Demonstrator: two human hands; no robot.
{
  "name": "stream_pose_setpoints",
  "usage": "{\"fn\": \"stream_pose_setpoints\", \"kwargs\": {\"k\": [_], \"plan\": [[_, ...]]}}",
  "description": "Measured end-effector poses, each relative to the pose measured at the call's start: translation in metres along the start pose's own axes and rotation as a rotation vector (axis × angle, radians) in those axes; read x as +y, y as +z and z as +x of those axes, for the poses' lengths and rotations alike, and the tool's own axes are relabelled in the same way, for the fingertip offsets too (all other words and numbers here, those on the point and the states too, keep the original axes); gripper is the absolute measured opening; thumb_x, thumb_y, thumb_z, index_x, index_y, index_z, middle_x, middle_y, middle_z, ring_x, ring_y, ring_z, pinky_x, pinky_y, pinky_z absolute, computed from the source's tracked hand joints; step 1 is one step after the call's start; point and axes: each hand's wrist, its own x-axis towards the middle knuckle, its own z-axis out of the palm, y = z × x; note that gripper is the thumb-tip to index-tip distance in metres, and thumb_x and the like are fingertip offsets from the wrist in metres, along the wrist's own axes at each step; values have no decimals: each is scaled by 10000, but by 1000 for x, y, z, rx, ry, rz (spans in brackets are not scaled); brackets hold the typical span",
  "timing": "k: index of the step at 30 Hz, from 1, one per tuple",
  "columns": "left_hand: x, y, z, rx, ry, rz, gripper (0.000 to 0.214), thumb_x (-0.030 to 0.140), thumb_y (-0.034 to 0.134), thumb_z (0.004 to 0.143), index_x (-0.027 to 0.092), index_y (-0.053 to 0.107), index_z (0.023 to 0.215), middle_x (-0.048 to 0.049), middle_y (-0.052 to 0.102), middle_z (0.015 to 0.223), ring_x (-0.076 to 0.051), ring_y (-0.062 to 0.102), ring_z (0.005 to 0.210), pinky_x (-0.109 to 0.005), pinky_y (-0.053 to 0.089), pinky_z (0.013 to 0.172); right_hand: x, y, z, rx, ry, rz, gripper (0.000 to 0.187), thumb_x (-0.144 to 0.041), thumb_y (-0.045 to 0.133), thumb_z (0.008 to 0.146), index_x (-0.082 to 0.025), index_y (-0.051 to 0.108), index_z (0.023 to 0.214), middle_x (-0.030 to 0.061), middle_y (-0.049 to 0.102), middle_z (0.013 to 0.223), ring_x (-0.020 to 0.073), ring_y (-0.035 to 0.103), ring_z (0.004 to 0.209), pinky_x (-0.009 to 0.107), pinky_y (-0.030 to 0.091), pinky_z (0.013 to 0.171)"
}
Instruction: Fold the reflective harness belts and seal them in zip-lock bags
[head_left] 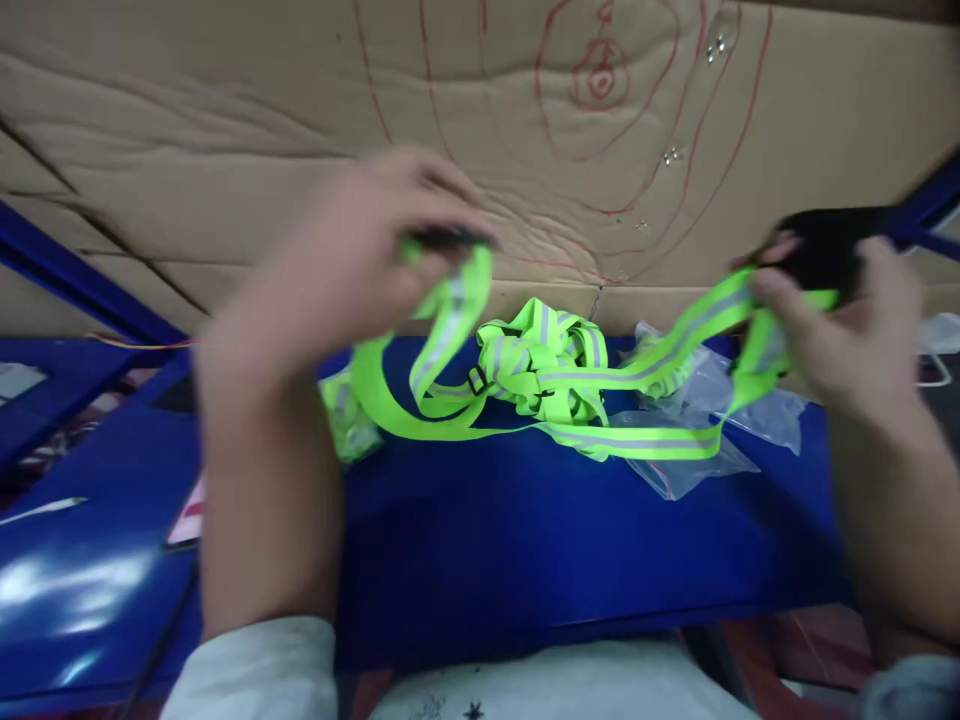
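Note:
Neon yellow-green reflective straps (pixel 630 440) with a grey stripe run between my two hands, above and across the blue table. My left hand (pixel 390 220), blurred by motion, grips a strap end with a black piece at the fingers. At the right, my right hand (pixel 840 310) holds the straps where they meet a flat black piece (pixel 821 245). Between the hands lies a bunched pile of the same straps (pixel 544 360), with a black slide buckle (pixel 477 379) at its left side.
Clear plastic bags (pixel 697 450) lie right of the pile, one with green strap inside. Another green bundle (pixel 349 415) sits near my left forearm. Cardboard with red drawn rings (pixel 600 85) stands behind the blue table (pixel 525 540). A pink-and-white item (pixel 187 515) lies at left.

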Motion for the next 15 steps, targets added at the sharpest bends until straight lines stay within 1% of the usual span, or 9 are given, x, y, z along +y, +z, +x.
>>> {"fn": "stream_pose_setpoints", "kwargs": {"k": [1,2,3,4,5,7,9,12,15], "plan": [[9,10,6,-78,73,-5,370,147,512,1008,180,748,1290,-79,642,1476,-276,573,1399,-471,429,1223,-24,10,1,-145,-108,-92,386,-361,774,926,-226,702,1280,163,769,1214,290,763,1075,429,581,874],[17,20,11,-85,112,-31,403,149,473,1022,205,727,1329,-54,678,1444,-262,587,1384,-467,424,1227,-44,19,3,-303,-191,-114,439,-324,716,975,-223,626,1392,153,759,1267,276,757,1122,402,580,896],[25,28,15,-116,128,-56,408,192,448,1046,238,706,1359,-29,702,1420,-256,606,1359,-468,426,1225,-61,26,5,-401,-260,-119,396,-305,647,1021,-224,613,1408,136,751,1296,262,755,1129,382,578,904],[31,34,18,-152,139,-73,408,242,420,1069,268,690,1373,-12,723,1389,-253,626,1327,-471,428,1221,-73,31,8,-466,-325,-122,340,-296,604,1043,-219,638,1372,120,760,1281,263,758,1115,376,574,900],[35,38,19,-170,132,-78,406,294,395,1086,291,679,1376,-2,742,1351,-251,647,1282,-471,435,1211,-81,36,12,-508,-360,-116,300,-288,575,1052,-215,669,1327,105,774,1247,269,764,1086,375,570,888],[37,41,19,-199,112,-49,408,357,369,1095,302,675,1360,-9,748,1324,-254,656,1235,-464,442,1192,-92,43,22,-541,-374,-129,250,-273,568,1041,-216,734,1218,86,802,1139,290,771,1013,388,557,862],[33,42,18,-207,94,-5,419,368,351,1093,274,668,1350,-32,734,1334,-258,638,1231,-453,448,1170,-98,49,32,-560,-348,-159,244,-251,579,1021,-242,766,1177,72,814,1074,304,769,983,400,543,854],[22,45,18,-212,50,31,434,370,328,1093,235,664,1331,-62,714,1349,-266,618,1242,-449,461,1141,-107,55,43,-555,-319,-181,271,-225,578,1012,-306,792,1157,48,818,1089,311,757,1035,415,532,883],[10,48,20,-185,-1,56,435,352,331,1087,217,673,1319,-83,718,1317,-277,623,1251,-447,473,1122,-113,56,47,-537,-273,-196,284,-207,586,1003,-313,805,1150,53,817,1112,330,752,1067,432,527,896]]}}
